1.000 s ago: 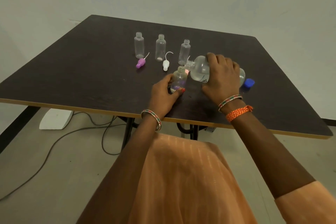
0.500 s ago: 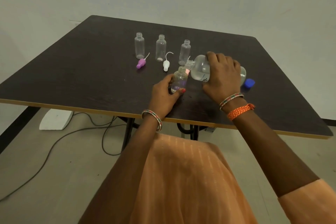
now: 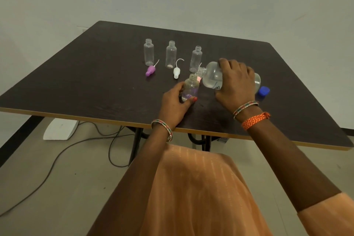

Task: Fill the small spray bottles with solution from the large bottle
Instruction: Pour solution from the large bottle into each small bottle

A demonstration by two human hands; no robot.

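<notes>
1. Clear plastic large bottle [image 3: 212, 77] tipped on its side, neck toward 9 o'clock, mouth just above the opening of the near small bottle [image 3: 190, 90]; gripped from above by the right hand [image 3: 236, 84], fingers curled over the body.
2. Near small bottle upright on the dark tabletop [image 3: 86, 82], a little liquid at the bottom; held at the base between thumb and curled fingers of the left hand [image 3: 175, 105].
3. At 12 o'clock from that bottle, a row of three more uncapped small bottles, all upright: left bottle [image 3: 148, 51], middle bottle [image 3: 170, 54], right bottle [image 3: 195, 59].
4. Purple spray cap [image 3: 150, 71] lying just in front of the left bottle; white spray cap [image 3: 176, 72] lying just in front of the middle one, each with a thin tube attached.
5. Blue cap [image 3: 264, 90] resting at 3 o'clock of the right hand, beside the large bottle's base.
6. Bangles on both wrists, orange band [image 3: 255, 119] on the right.
</notes>
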